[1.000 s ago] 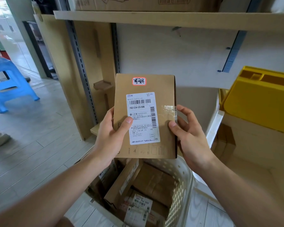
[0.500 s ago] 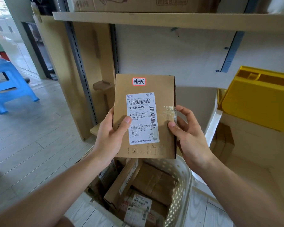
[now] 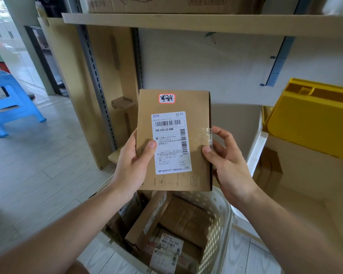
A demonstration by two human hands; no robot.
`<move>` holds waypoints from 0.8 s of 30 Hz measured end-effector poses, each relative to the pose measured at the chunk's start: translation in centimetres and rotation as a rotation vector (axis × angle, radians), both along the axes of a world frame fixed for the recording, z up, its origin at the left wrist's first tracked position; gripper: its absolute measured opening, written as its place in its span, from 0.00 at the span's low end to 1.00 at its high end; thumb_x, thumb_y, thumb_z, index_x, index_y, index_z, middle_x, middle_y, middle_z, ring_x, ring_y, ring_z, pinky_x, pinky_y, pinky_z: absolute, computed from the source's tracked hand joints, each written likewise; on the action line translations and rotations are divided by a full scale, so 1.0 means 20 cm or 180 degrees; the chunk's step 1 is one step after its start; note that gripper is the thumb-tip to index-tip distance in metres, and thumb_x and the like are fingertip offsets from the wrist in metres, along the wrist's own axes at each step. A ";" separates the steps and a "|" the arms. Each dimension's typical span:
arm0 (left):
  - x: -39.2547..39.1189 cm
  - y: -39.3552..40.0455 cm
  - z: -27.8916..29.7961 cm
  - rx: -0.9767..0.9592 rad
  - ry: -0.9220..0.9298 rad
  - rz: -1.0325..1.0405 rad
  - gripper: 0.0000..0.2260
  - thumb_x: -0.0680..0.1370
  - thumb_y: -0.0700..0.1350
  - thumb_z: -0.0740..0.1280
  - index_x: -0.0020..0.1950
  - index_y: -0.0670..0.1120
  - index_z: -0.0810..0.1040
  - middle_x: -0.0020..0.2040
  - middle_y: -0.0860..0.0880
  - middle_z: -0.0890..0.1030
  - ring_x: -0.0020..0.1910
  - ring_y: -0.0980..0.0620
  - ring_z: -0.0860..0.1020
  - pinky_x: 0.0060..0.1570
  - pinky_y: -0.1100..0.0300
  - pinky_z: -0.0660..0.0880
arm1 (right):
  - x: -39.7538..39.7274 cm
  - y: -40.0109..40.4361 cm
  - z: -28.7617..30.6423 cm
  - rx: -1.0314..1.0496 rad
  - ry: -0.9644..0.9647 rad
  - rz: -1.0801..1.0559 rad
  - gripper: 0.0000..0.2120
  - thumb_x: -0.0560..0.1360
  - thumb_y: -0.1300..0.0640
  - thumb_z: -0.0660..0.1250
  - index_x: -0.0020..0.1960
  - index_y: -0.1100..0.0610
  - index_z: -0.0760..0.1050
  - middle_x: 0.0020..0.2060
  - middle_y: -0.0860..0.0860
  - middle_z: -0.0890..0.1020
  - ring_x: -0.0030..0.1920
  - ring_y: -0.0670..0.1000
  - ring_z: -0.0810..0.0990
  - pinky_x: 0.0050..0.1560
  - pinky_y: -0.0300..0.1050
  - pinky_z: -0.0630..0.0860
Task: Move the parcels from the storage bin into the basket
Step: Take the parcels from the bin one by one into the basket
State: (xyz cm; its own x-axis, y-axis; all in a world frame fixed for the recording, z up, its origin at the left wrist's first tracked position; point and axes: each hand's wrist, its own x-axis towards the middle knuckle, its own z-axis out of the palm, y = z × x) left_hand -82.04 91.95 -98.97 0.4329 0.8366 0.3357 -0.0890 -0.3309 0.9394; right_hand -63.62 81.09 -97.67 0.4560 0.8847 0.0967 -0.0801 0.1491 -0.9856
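while the left hand (image 3: 132, 165) and the right hand (image 3: 229, 165) grip the brown parcel (image 3: 173, 141) upright between them, thumbs are on its front and curled fingers behind. below the fingers stands the white basket (image 3: 219, 224) with more parcels (image 3: 176, 230) inside.

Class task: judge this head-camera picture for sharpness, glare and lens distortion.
Head view: the shipping label on the held parcel reads sharply; clear tape shows slight sheen; the shelf board bows from wide-angle distortion; daylight washes out the top-left corner.
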 end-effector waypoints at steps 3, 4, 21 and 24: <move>0.00 0.00 0.00 0.0023 0.0080 0.0016 0.20 0.79 0.53 0.63 0.71 0.52 0.72 0.63 0.61 0.82 0.63 0.57 0.81 0.58 0.54 0.81 | 0.00 0.00 0.00 0.0001 -0.0009 0.0002 0.18 0.83 0.62 0.63 0.69 0.45 0.68 0.59 0.45 0.85 0.57 0.46 0.84 0.46 0.37 0.80; 0.00 0.00 0.00 0.0031 0.0102 0.0021 0.20 0.80 0.53 0.63 0.71 0.52 0.71 0.63 0.61 0.82 0.63 0.57 0.80 0.59 0.53 0.80 | 0.00 0.00 0.00 0.0000 -0.0015 -0.0007 0.18 0.83 0.62 0.63 0.69 0.45 0.68 0.59 0.45 0.85 0.57 0.46 0.84 0.47 0.38 0.80; -0.01 -0.02 -0.01 -0.0007 0.0307 -0.0068 0.21 0.80 0.53 0.63 0.73 0.54 0.69 0.65 0.61 0.81 0.64 0.56 0.80 0.62 0.45 0.79 | 0.01 -0.07 -0.02 -0.0134 -0.0279 -0.0082 0.18 0.83 0.61 0.63 0.68 0.44 0.67 0.57 0.45 0.85 0.56 0.44 0.83 0.56 0.42 0.81; 0.00 -0.03 -0.02 -0.0014 0.0361 -0.0097 0.21 0.82 0.50 0.63 0.75 0.52 0.68 0.65 0.61 0.81 0.64 0.57 0.79 0.63 0.47 0.78 | 0.03 -0.09 -0.03 -0.0187 -0.0332 -0.0054 0.19 0.82 0.62 0.64 0.68 0.45 0.67 0.57 0.46 0.84 0.58 0.45 0.82 0.56 0.43 0.82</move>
